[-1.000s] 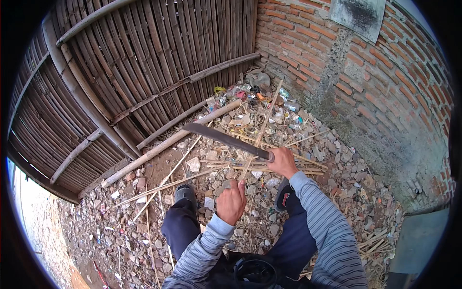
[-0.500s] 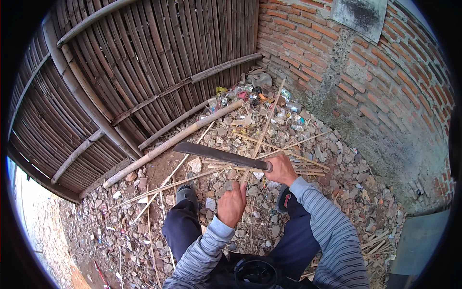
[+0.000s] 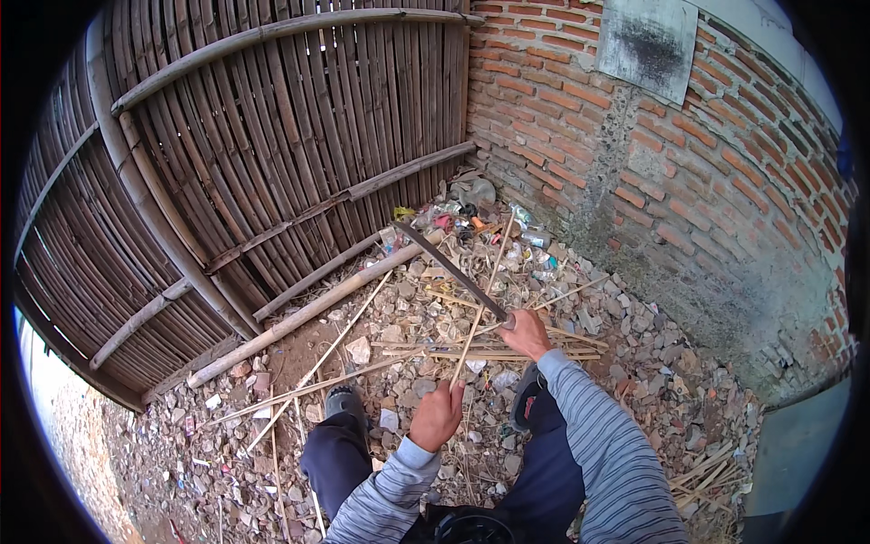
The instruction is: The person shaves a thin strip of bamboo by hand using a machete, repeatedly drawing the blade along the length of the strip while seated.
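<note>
The left hand [image 3: 437, 417] is closed round the near end of a pale strip [image 3: 468, 349], seemingly to steady it, its length pointing away above the rubble [image 3: 652, 426]. The right hand [image 3: 527, 335] is curled tight round the handle of a machete [image 3: 449, 269], blade angled across the strip, well apart from the left hand; whether blade and strip touch, I cannot tell.

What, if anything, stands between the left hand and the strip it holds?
Nothing visible: the left hand grips the light strip directly. Farther up, the machete in the right hand crosses it in view; contact is unclear.
</note>
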The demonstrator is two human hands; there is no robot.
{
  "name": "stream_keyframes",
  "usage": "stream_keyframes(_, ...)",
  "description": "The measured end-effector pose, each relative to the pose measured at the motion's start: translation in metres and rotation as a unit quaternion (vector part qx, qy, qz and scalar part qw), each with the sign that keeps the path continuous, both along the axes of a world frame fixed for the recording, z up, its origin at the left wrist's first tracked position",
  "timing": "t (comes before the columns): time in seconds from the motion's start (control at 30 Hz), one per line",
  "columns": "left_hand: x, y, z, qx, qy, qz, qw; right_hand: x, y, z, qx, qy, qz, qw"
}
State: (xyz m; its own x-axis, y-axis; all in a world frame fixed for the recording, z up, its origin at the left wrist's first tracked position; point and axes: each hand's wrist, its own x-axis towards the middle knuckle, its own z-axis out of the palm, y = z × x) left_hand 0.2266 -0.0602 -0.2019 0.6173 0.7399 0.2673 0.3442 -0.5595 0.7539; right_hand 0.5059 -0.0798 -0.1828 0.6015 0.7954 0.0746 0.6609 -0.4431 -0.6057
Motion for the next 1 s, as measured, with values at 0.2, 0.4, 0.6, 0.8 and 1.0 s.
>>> stream_keyframes(0.2,-0.004,0.019,0.013,-0.154,0.000,-0.024,0.988,-0.041,-0.004,-0.006,0.055,-0.092,0.158,0.982)
stream_keyframes(0.4,-0.003,0.016,0.016,-0.137,-0.005,-0.029,0.990,-0.012,0.001,-0.002,0.014,-0.064,0.106,0.992)
stream_keyframes(0.6,-0.006,0.014,0.014,-0.113,-0.042,-0.042,0.992,0.016,0.003,-0.004,0.012,0.013,-0.013,1.000)
stream_keyframes(0.8,-0.013,0.033,0.042,-0.556,-0.103,-0.149,0.811,-0.014,-0.003,-0.007,0.089,-0.079,0.080,0.990)
stream_keyframes(1.0,-0.017,0.035,0.054,-0.611,-0.139,-0.172,0.760,-0.040,-0.003,0.000,0.156,-0.126,0.206,0.958)
